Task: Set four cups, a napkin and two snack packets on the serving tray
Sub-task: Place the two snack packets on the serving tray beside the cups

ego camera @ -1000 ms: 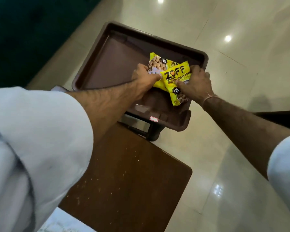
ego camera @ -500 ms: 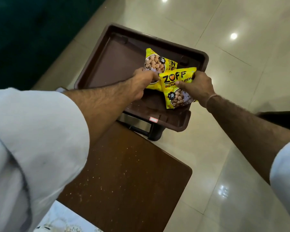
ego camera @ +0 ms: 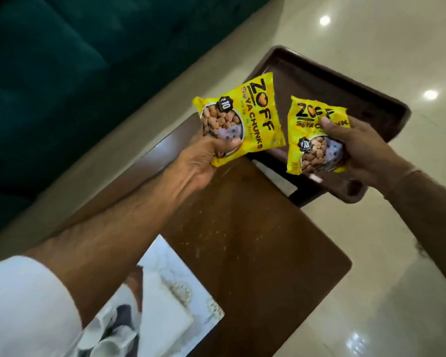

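Left hand (ego camera: pixel 204 161) grip closed on one yellow snack packet (ego camera: pixel 242 119) at frame centre, above the brown tabletop (ego camera: pixel 255 240); right hand (ego camera: pixel 366 150) grip closed on the second packet (ego camera: pixel 314 135), right of centre, over the near edge of the brown serving tray (ego camera: pixel 332 81). Visible tray floor bare in the upper right. White cups (ego camera: pixel 106 341), blurred, at lower left beside a white napkin (ego camera: pixel 165 305).

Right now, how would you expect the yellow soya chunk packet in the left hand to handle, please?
Likely light: the left hand holds the yellow soya chunk packet by one corner. Probably floppy and crinkly, since its film looks creased. The glossy film may be slippery.
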A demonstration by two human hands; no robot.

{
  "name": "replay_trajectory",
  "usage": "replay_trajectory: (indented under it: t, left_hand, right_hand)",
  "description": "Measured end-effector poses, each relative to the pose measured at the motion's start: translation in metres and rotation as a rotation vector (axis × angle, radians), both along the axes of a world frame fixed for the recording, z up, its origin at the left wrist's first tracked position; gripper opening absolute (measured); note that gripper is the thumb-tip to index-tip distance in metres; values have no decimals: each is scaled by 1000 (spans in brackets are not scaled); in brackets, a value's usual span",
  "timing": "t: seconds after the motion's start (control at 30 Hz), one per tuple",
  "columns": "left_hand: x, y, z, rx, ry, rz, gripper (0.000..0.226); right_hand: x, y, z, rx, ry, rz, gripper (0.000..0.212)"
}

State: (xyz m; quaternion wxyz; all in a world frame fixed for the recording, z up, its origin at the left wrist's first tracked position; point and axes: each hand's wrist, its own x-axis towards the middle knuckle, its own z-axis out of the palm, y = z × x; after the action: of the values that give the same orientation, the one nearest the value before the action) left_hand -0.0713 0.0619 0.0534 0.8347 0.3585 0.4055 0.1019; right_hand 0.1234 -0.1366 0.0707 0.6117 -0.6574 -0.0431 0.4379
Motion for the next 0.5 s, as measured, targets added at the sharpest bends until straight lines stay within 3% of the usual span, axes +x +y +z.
replay_trajectory:
  t: [0.2, 0.37, 0.43, 0.5]
  left_hand:
    - [-167, 20, 29, -64, -80, 160, 63]
    - [-303, 13, 41, -86, -138, 399, 96]
    - [-354, 5, 41, -90, -125, 504, 89]
    - [-401, -4, 37, -116, -92, 605, 66]
  right_hand:
    - [-106, 57, 19, 4, 63, 221, 33]
    - [-210, 91, 18, -41, 150, 374, 48]
    - [-249, 98, 14, -83, 199, 428, 46]
    - [-283, 100, 7, -115, 230, 482, 39]
